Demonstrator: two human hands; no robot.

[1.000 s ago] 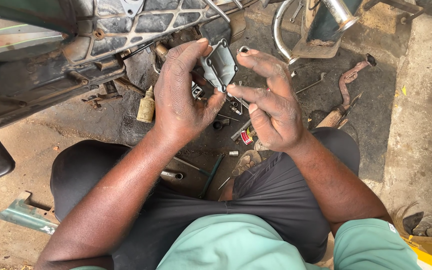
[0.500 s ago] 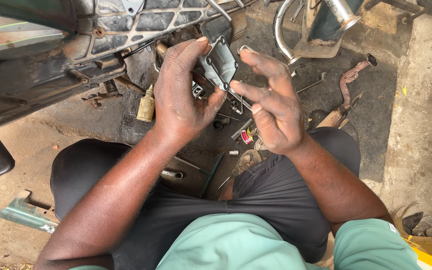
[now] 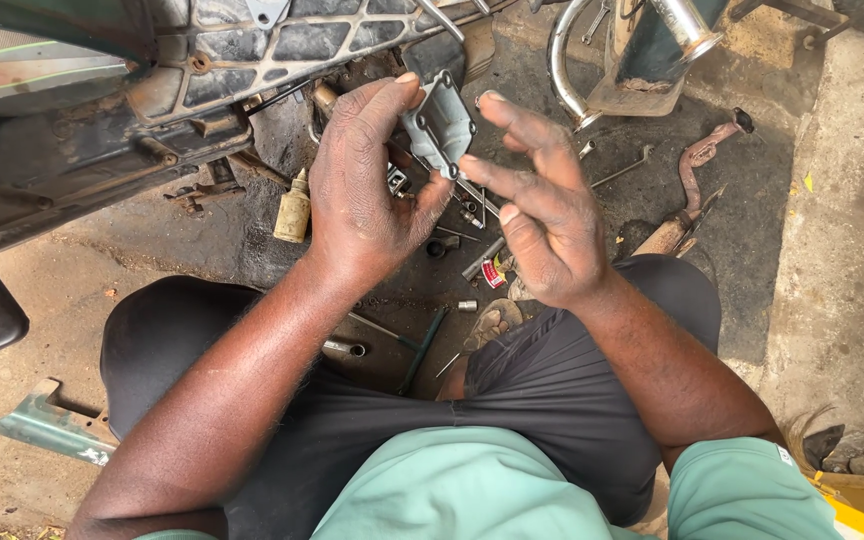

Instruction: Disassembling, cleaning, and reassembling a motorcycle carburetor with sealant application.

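My left hand [image 3: 367, 190] grips a small grey metal cover plate [image 3: 439, 125] with bolt holes, pinched between thumb and fingertips and held up in front of me. My right hand [image 3: 542, 215] is beside it with fingers spread, its index fingertip touching the plate's lower right edge. A thin metal rod [image 3: 474, 195] shows just under the plate between the two hands. Both hands hover above an oily patch of ground strewn with small parts.
A motorcycle's underside [image 3: 202, 70] fills the upper left, a chrome exhaust pipe [image 3: 567, 60] the top middle. On the ground lie a small yellowish bottle [image 3: 293, 208], sockets and bolts [image 3: 482, 260], a wrench [image 3: 620, 168], a rusty bent lever [image 3: 697, 160] and a green metal piece [image 3: 47, 425].
Both hands have lifted slightly with the plate. My right fingers have spread wider and the index finger now touches the plate's edge.
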